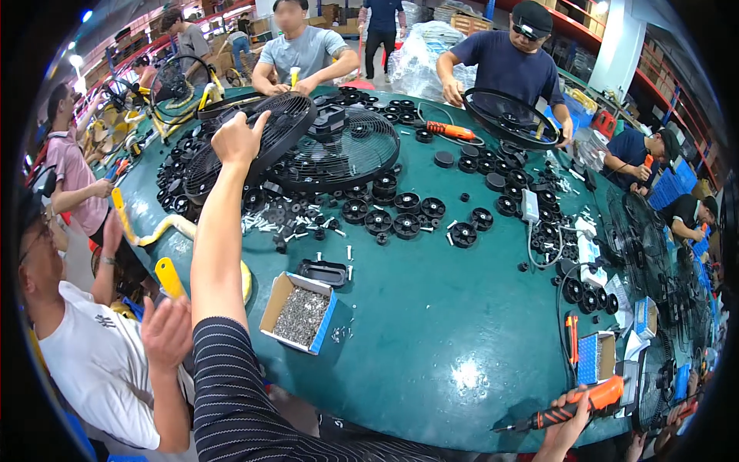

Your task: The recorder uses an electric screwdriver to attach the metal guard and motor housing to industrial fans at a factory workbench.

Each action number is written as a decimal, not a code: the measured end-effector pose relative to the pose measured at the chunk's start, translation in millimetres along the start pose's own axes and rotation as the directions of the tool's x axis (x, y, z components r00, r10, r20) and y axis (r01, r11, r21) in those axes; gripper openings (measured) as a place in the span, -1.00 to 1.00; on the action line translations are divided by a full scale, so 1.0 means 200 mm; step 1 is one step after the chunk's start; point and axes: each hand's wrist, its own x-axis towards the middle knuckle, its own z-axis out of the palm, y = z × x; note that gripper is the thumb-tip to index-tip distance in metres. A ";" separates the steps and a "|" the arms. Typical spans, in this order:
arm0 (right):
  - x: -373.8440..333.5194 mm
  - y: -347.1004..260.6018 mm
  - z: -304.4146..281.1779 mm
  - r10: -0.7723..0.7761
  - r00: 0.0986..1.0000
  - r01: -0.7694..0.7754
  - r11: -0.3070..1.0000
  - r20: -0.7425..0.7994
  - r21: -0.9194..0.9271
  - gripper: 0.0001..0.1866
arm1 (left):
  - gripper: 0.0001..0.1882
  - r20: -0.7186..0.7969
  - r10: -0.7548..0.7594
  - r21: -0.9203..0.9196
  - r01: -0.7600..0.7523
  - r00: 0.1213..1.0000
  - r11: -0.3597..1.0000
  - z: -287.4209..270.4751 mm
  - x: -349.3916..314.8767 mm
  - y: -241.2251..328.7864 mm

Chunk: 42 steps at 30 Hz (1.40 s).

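My left arm, in a dark striped sleeve, reaches far across the table. My left hand (237, 138) is closed at a black round fan grille (289, 138), thumb up; its fingertips are hidden. That grille leans at a slant over other fan parts, beside a second round black fan (358, 150) lying flat. At the lower right, my right hand (571, 416) is wrapped round an orange and black electric screwdriver (593, 399). Its bit points left, low over the table's near edge. Between my hands stands an open box of small screws (304, 314), next to a black plastic tray (323, 272).
Black round knobs (406, 225) and white screws lie scattered over the green table (431, 308). Another orange screwdriver (450, 131) rests at the far side. A person opposite holds a black ring (512, 119). A person in white (100, 346) sits close at my left, hands raised.
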 end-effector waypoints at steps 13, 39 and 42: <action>0.13 -0.12 0.01 -0.053 0.987 0.158 0.187 0.150 -0.970 -0.44 | -0.36 0.219 0.249 0.017 -0.259 0.943 0.966 0.15 -0.09 -0.12; -0.80 0.10 -0.59 -0.675 0.679 0.435 0.055 0.288 -0.899 -0.58 | -0.88 -0.243 0.951 -0.930 -0.234 -0.192 -0.285 -1.41 -1.68 1.33; -1.04 0.26 -0.80 -0.528 0.835 0.268 0.143 0.155 -0.953 -0.64 | -0.91 -0.267 0.954 -0.916 -0.272 -0.139 -0.296 -1.39 -1.82 1.34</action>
